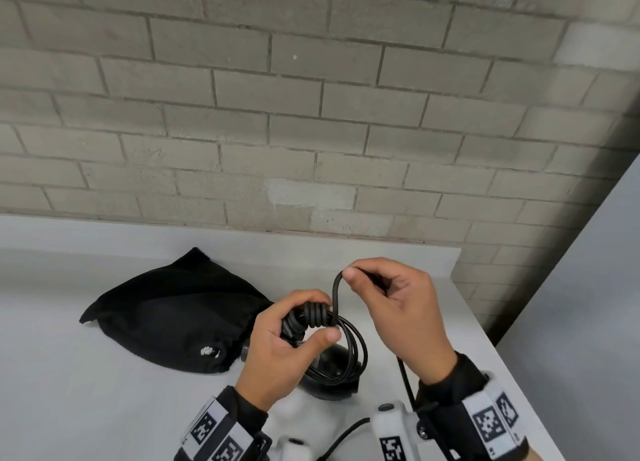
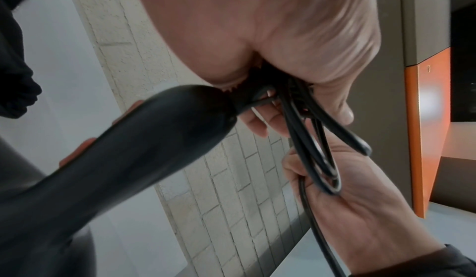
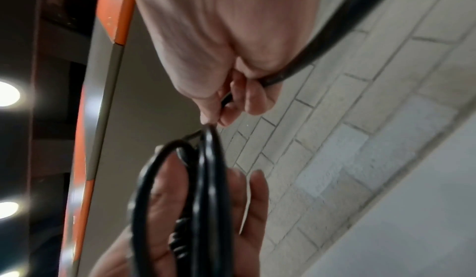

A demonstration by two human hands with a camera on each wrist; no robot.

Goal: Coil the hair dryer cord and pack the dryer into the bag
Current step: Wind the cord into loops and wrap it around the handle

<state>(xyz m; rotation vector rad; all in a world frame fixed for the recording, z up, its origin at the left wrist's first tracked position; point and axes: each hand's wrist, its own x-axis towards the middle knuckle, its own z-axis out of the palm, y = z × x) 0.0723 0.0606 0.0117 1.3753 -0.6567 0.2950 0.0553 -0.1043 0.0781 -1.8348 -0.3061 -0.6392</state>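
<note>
My left hand (image 1: pixel 298 332) grips a bundle of black cord loops (image 1: pixel 313 315) above the counter. The loops (image 2: pixel 309 143) hang below my fist. My right hand (image 1: pixel 377 284) pinches the free cord (image 1: pixel 335 294) and holds it up over the bundle, where several turns wrap around the loops. The cord (image 3: pixel 309 57) runs through my right fingers and trails down past the wrist. The black hair dryer (image 1: pixel 329 374) hangs under my left hand, mostly hidden; its handle (image 2: pixel 115 159) fills the left wrist view. The black drawstring bag (image 1: pixel 173 315) lies flat on the counter to the left.
A white counter (image 1: pixel 69 374) runs along a grey brick wall (image 1: pixel 277 114). Its right edge (image 1: pixel 491 343) drops off beside my right arm. An orange and grey panel (image 2: pixel 432 118) stands off to the side.
</note>
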